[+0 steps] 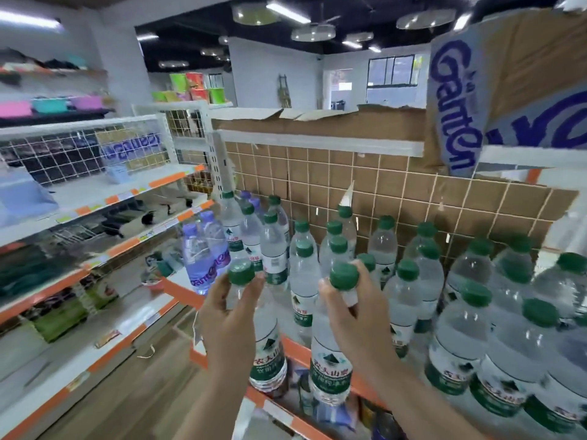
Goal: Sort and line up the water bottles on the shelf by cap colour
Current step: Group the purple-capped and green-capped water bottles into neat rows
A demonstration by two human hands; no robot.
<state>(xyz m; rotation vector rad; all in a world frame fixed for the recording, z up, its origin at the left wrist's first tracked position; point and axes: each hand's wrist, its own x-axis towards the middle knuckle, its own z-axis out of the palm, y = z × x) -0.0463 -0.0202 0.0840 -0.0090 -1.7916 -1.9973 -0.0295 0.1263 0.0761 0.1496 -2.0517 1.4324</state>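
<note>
Head view — what do the two hands hold?

— Each grips one green-capped bottle by the neck. The left hand [229, 315] curls round the left bottle [265, 338], thumb and fingers just under its green cap [241, 272]. The right hand [352, 315] wraps the right bottle [330, 360] below its green cap [344, 275]. Both bottles stand upright at the front edge of the shelf [295, 347], side by side and close together.

Head view — how are the other bottles placed?

— Green-capped bottles [451, 300] fill the shelf behind and to the right of the hands, in rough rows back to the wire grid panel [397, 188]. At the left end stand purple-capped bottles [200, 255], tinted violet, with two more purple caps [251, 198] showing farther back among green ones. A cardboard box [495, 90] printed with blue lettering sits on the upper shelf at right. Whether the held bottles touch the shelf cannot be told.
</note>
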